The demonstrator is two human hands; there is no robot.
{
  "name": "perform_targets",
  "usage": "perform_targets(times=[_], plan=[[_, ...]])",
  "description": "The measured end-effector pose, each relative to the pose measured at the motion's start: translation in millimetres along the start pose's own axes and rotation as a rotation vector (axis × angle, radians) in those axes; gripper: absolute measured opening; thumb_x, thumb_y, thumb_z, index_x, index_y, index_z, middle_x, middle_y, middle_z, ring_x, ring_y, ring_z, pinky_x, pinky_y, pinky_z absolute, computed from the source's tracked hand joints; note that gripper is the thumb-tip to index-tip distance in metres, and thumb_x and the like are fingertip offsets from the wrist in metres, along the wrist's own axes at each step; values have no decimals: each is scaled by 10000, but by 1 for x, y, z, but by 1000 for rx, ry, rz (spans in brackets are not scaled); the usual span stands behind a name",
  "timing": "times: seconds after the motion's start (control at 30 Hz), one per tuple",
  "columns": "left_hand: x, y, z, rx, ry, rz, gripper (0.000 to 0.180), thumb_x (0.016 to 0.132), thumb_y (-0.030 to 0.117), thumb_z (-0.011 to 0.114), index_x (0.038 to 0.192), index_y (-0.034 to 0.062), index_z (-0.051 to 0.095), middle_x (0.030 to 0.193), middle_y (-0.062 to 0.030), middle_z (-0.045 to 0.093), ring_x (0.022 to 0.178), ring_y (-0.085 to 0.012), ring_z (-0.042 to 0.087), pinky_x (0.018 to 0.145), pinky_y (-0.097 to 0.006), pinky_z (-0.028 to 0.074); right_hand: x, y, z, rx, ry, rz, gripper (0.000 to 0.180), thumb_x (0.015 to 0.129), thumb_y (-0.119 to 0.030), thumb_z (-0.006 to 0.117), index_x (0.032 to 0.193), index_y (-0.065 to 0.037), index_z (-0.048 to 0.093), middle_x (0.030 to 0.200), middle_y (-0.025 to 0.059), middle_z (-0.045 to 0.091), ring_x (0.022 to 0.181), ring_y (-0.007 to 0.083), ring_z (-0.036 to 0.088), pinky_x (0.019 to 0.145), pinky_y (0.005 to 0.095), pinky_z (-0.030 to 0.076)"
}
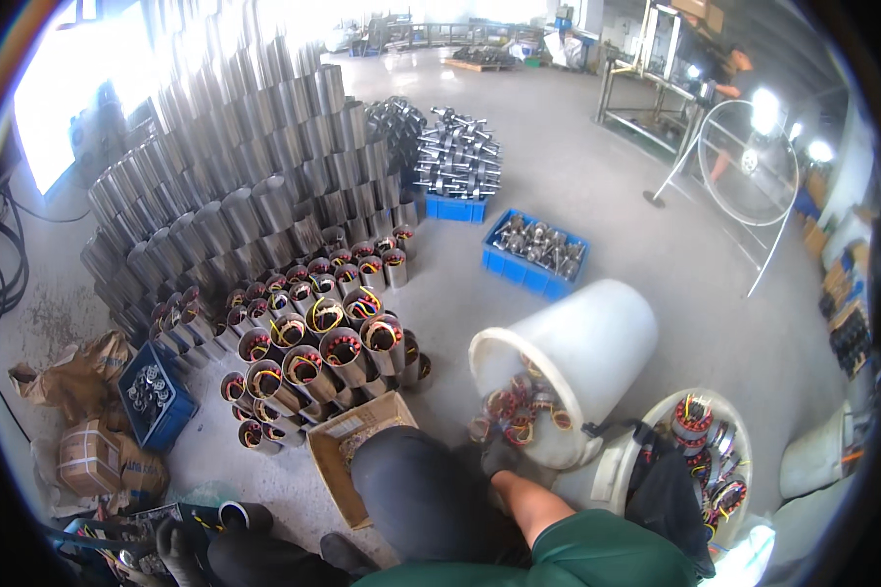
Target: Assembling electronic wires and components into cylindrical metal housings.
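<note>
Grey floor [548,112], crowded with tubes, bins and boxes.
Bears tiers of silver tubes [245,210] at the left, with wire-filled tubes [387,359] grouped in front of them. Near these, carries an open cardboard box [331,472], a blue bin of small metal parts [173,416], crumpled brown paper [78,391] and a strapped carton [89,456]. In the middle, holds a second blue bin [524,278], full of metal pieces, and just behind it a third blue bin [455,209] under piled rods [460,155]. Farther right, supports a white barrel [592,338] on its side, a round fan [749,161] on thin legs and a metal bench [641,125].
</note>
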State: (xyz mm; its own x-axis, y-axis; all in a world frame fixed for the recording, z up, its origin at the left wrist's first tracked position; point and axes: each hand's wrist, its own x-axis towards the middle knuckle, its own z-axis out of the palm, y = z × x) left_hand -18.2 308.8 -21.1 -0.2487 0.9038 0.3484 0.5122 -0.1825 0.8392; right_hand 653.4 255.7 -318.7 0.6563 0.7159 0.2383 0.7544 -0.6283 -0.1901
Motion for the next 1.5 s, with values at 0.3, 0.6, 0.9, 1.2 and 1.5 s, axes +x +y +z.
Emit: perform_targets(times=[0.3,0.6,0.9,1.2,1.5], plan=[[44,143,89,-729,59,-260,256,928,174,608,1161,68,616,954,-34,639,777,-124,616,651,-231,479,34,-46,0,527,-313,237,415,811,-232,622,1166,-80,469,951,208,660,904,379,659,799,500,492],[2,141,228,-655,-302,-342,204,909,98,611,1097,26,645,943,-55,660,800,-136,623,722,-277,514,178,-191,-216,2106,-225,72,127,881,-104,633,966,-92,539,839,70,582,776,203,625,667,370,543],[-5,167,240,-732,-543,-291,436,949,262,612,1299,9,553,1135,-73,667,971,-146,628,860,-302,502,97,-279,-326,2019,-866,-283,336,976,-242,525,1163,33,570,1123,163,649,987,250,676,883,369,580],[-9,169,237,-840,-810,-438,614,909,444,650,1354,42,520,1201,-62,616,1105,-142,584,922,-320,500,39,-284,-273,1800,-1055,-292,285,897,-150,648,1146,-49,554,1007,97,643,927,192,655,843,314,563],[-10,166,244,-559,-535,-224,475,850,221,762,1202,12,522,1063,-76,623,969,-139,602,856,-305,516,45,-276,-255,1785,-1040,-59,330,937,-229,664,1183,-71,510,1057,67,637,955,167,656,769,322,595]])
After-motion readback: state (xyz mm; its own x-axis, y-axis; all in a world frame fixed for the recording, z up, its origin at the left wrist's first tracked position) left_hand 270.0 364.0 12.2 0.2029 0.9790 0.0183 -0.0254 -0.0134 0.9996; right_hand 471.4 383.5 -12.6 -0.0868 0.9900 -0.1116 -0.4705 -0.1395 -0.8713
